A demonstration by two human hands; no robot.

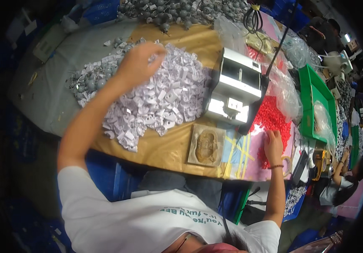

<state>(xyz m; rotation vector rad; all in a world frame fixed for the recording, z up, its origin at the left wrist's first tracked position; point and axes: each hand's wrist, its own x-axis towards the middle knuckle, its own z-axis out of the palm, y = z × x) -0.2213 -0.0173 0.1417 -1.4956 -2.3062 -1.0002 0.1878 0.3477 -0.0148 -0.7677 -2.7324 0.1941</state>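
Many white parts [171, 90] under left hand [141, 64] — right hand [273, 145] at red pieces [274, 113]

Green lettering runs [190, 216] in rows across the chest of the white T-shirt [118, 225], part of it lost in the folds! Up on the silver-and-black machine [237, 86], a little dark label [256, 65], too small to read!

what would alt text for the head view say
A person's right hand touches a pile of small red pieces, while the left hand is over a heap of white pieces; a boxy machine stands between the piles.
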